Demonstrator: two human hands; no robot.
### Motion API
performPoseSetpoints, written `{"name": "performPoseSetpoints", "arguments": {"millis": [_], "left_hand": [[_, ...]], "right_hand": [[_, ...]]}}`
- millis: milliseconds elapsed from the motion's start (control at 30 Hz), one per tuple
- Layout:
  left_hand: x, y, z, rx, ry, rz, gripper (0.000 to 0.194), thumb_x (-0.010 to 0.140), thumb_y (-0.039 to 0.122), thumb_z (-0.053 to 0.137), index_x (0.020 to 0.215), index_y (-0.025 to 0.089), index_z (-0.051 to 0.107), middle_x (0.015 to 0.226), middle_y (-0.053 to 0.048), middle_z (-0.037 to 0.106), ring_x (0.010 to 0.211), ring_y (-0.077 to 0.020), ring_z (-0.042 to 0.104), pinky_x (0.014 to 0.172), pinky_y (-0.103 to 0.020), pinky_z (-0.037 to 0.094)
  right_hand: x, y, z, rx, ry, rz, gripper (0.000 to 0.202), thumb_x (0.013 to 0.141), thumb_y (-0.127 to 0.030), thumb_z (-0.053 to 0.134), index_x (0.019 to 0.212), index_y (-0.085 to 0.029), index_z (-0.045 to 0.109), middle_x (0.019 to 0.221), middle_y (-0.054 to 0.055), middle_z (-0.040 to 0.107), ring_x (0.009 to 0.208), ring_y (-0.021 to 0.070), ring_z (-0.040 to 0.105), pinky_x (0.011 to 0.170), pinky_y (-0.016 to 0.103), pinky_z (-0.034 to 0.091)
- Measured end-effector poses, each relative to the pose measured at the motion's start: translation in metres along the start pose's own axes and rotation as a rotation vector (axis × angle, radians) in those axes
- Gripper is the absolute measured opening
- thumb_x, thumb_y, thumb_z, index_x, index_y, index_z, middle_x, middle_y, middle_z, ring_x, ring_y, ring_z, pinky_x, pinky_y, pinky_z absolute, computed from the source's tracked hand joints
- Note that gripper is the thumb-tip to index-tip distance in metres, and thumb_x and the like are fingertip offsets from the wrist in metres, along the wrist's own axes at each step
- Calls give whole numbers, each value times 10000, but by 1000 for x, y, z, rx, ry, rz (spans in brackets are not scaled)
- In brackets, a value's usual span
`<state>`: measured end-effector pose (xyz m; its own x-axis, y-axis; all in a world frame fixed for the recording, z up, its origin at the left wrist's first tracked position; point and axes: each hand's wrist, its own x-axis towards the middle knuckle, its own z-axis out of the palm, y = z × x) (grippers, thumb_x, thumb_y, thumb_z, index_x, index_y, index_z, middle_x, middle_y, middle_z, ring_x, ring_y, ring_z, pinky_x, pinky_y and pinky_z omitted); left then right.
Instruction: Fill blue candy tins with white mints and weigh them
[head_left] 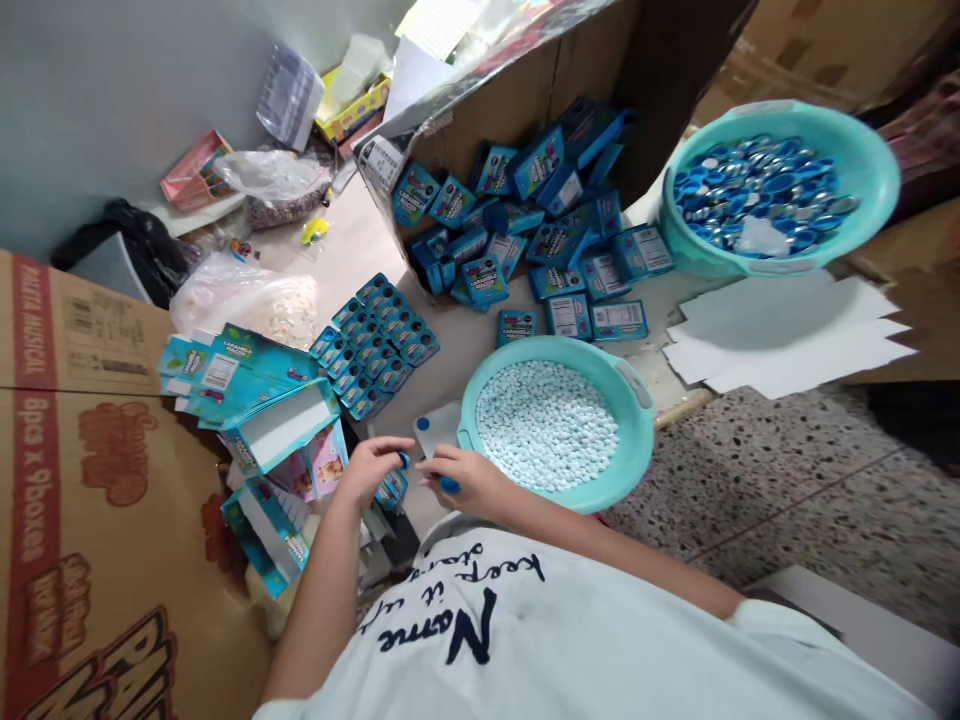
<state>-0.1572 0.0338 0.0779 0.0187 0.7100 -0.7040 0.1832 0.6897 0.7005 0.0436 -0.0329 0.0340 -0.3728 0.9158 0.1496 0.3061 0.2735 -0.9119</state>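
White cotton shirt point(600, 650) with dark lettering fills the near edge, and both bare forearms reach out from it over the floor. At far left stand printed brown cardboard cartons point(75, 480), stiff and matte. Just right of them lies a loose heap of glossy teal flat-folded cartons point(240, 385), some standing open with white insides. The left hand point(369, 470) curls its fingers narrowly around a small blue box point(391, 490), which sits low between the two hands, near the heap. The right hand point(465, 478) meets it, fingers pinched on a small blue piece point(449, 484). Beyond the hands, small blue boxes lie packed in a neat slanted block point(379, 345) on the pale floor. Farther left, crinkled clear plastic bags point(247, 300) hold pale bits. Just right of the right hand, a smooth round turquoise plastic basin point(637, 440) is filled with small pale-blue tablets point(547, 425). Past it, a tipped cardboard box point(517, 110) spills a jumble of blue printed boxes point(540, 230). At far right a second turquoise basin point(877, 180) holds shiny blue and silver discs point(765, 185), resting beside flat white card sheets point(787, 335) over speckled terrazzo point(750, 500).
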Motion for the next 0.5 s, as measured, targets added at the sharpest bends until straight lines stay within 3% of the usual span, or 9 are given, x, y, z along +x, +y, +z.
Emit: {"name": "performPoseSetpoints", "arguments": {"millis": [133,200,333,500], "left_hand": [[53,36,-23,242,195,135,160,807,218,798,935,137,743,959,-49,755,929,-189,706,909,-400,574],[85,58,-36,333,313,199,190,912,287,722,1019,130,707,1051,-58,727,990,-194,693,915,-419,580],[140,91,-53,488,520,297,293,957,348,668,1167,144,662,1196,-89,678,1075,-222,666,933,-446,579],[180,97,-60,662,625,317,346,964,368,656,1235,154,637,1236,-99,662,1088,-230,662,941,-459,578]], "right_hand": [[0,9,-10,-24,146,8,274,1021,-345,540,1151,-179,714,860,71,646,719,156,624,661,257,506],[0,15,-17,-46,208,47,268,1020,-363,551,1142,-192,718,850,67,650,730,163,634,685,270,525],[-3,25,-28,-71,290,104,298,1033,-396,530,1115,-191,729,838,74,663,752,178,652,715,294,540],[-7,33,-30,-76,261,150,308,1026,-396,539,1128,-186,740,826,75,663,736,180,654,687,290,529]]}}
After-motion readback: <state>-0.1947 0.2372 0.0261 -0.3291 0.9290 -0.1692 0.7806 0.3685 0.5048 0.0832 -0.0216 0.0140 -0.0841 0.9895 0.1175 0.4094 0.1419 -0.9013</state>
